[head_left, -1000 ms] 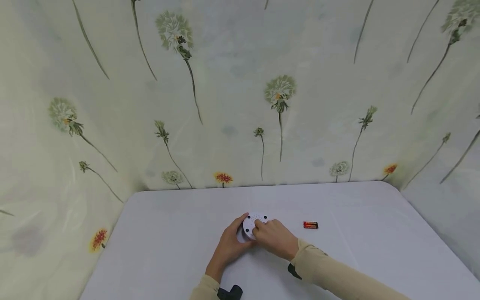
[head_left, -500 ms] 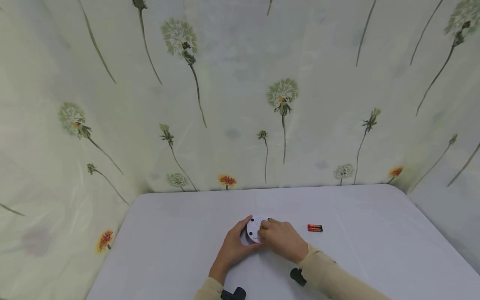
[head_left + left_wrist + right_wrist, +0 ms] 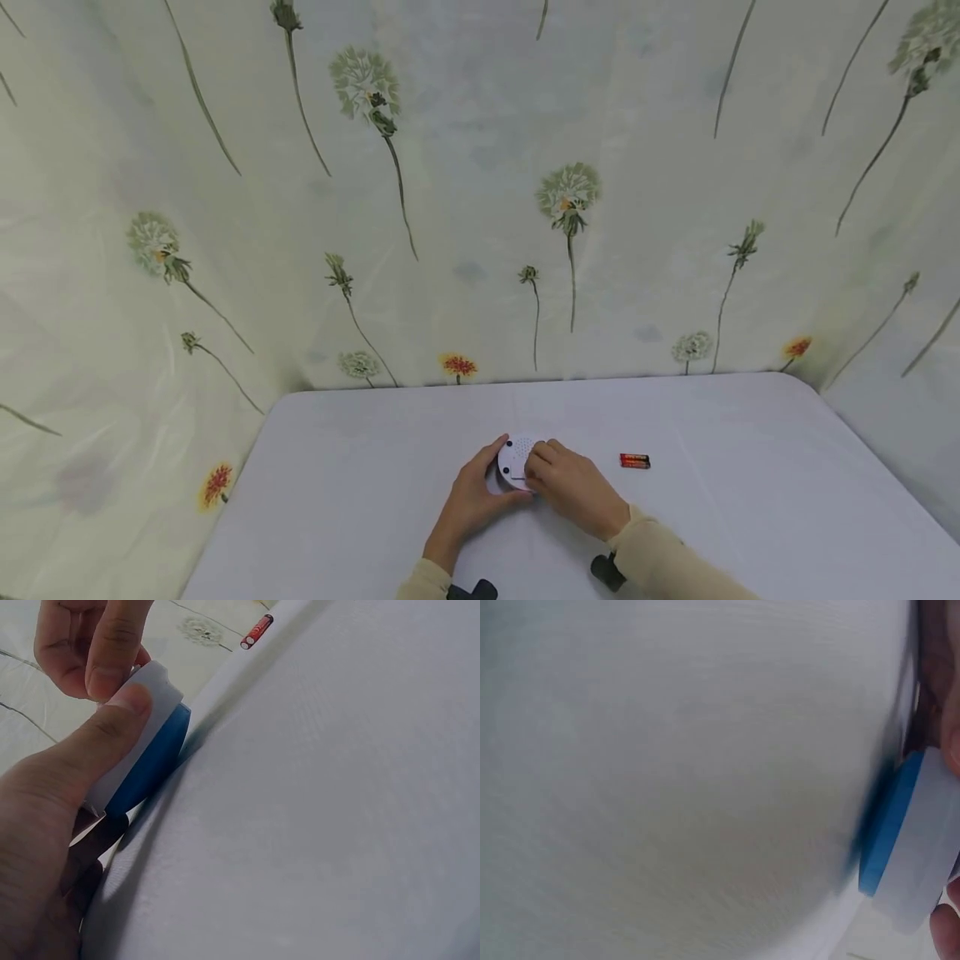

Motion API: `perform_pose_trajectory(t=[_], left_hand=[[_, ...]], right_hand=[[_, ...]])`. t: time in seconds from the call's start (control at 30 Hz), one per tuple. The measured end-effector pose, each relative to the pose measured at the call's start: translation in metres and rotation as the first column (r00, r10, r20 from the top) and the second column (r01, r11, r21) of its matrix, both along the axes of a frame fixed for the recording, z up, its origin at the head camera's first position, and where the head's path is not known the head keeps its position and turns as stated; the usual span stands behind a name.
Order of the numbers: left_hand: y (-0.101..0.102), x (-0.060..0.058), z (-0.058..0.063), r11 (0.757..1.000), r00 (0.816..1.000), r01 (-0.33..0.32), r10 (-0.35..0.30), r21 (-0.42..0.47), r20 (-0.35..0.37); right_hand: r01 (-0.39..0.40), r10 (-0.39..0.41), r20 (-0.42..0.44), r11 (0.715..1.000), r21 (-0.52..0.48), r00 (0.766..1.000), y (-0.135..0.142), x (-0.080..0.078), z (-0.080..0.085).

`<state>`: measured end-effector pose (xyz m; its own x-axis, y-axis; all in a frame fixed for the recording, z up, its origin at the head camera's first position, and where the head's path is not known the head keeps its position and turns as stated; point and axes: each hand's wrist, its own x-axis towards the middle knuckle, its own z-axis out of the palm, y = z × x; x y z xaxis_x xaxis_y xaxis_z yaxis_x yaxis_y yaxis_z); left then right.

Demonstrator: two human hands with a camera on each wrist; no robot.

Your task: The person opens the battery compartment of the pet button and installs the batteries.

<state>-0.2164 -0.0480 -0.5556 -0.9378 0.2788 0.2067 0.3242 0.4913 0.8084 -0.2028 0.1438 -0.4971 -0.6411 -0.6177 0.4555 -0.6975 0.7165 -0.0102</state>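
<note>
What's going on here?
A person's left hand grips a round white gadget by its edge, its blue side turned toward the table. The right hand has its fingers bunched at the gadget's dotted white face; whether they pinch a small part is hidden. Two red batteries lie on the table to the right, touched by neither hand.

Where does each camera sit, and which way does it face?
Head-worn: faces forward and down at the white table; left hand, right hand and sleeves show.
Worn on left wrist: faces the round device; left hand near, right hand at top.
Worn on right wrist: faces table and device; fingers at right edge, owner unclear.
Head and left wrist views share the red batteries.
</note>
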Motion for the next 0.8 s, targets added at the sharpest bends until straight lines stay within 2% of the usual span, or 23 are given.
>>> perform_pose_trajectory(t=[0.1, 0.23, 0.53, 0.8], left_hand=[[0.0, 0.001, -0.001, 1.0, 1.0, -0.002, 0.002, 0.003, -0.004], [0.0, 0.001, -0.002, 1.0, 1.0, -0.003, 0.003, -0.003, -0.017], [0.0, -0.001, -0.004, 1.0, 0.999, -0.006, 0.005, -0.013, -0.04], [0.0, -0.002, -0.006, 1.0, 0.998, 0.001, -0.001, -0.007, -0.068]], right_hand=[[0.008, -0.004, -0.091, 0.999, 0.053, 0.996, -0.002, 0.001, -0.004], [0.025, -0.01, -0.141, 0.994, 0.103, 0.99, -0.002, 0.001, -0.007], [0.021, -0.002, -0.111, 0.986, 0.166, 0.994, -0.003, 0.0, -0.006], [0.027, -0.004, -0.168, 0.991, 0.132, 0.986, -0.005, 0.001, -0.014]])
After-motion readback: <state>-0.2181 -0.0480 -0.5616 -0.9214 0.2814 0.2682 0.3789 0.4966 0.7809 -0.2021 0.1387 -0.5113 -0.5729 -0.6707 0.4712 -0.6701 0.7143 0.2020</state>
